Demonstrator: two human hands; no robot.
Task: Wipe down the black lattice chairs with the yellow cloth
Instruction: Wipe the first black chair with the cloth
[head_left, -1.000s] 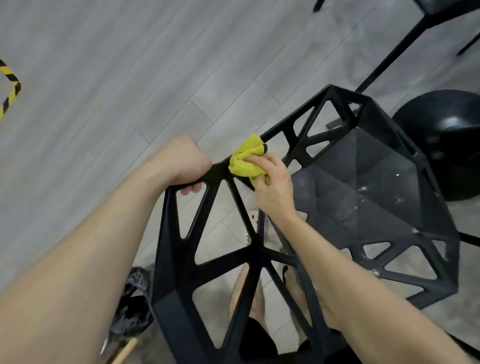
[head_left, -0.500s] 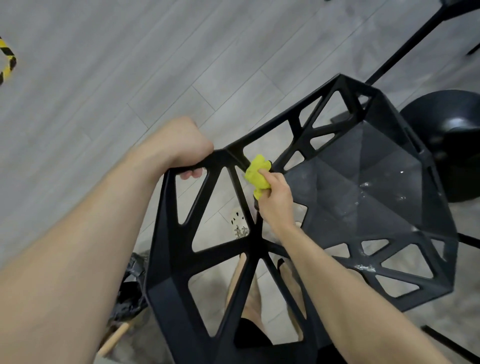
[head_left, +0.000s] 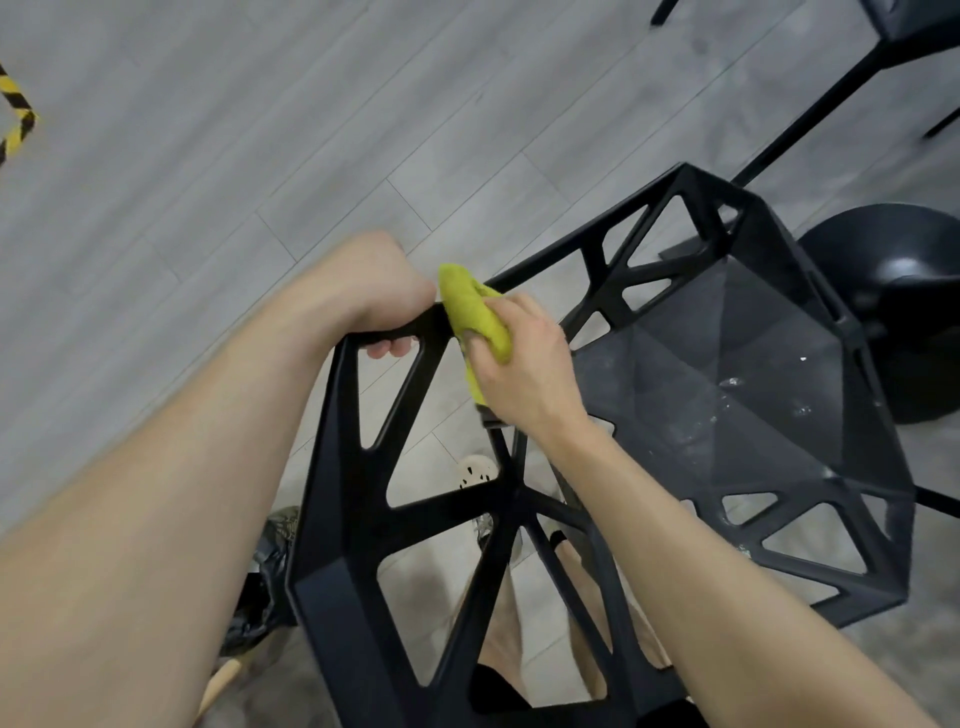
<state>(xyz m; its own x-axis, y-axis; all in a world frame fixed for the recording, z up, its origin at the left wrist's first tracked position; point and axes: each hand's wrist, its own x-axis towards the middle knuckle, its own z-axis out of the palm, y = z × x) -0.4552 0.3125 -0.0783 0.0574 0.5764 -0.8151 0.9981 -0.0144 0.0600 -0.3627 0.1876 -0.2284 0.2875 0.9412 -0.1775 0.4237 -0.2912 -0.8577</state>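
Note:
A black lattice chair stands in front of me, its backrest nearest and its dusty seat beyond. My left hand grips the top rail of the backrest, fingertips showing through a triangular opening. My right hand holds the bunched yellow cloth against the top rail, just right of the left hand and over the upper end of a slanted strut.
A round black pedestal base sits on the grey plank floor right of the chair. Black furniture legs cross the top right. Yellow-black tape marks the far left floor. A black bag lies at lower left. My legs show through the backrest.
My right hand has slid the cloth up the strut to the top rail, close beside my left hand. The left hand has kept its hold.

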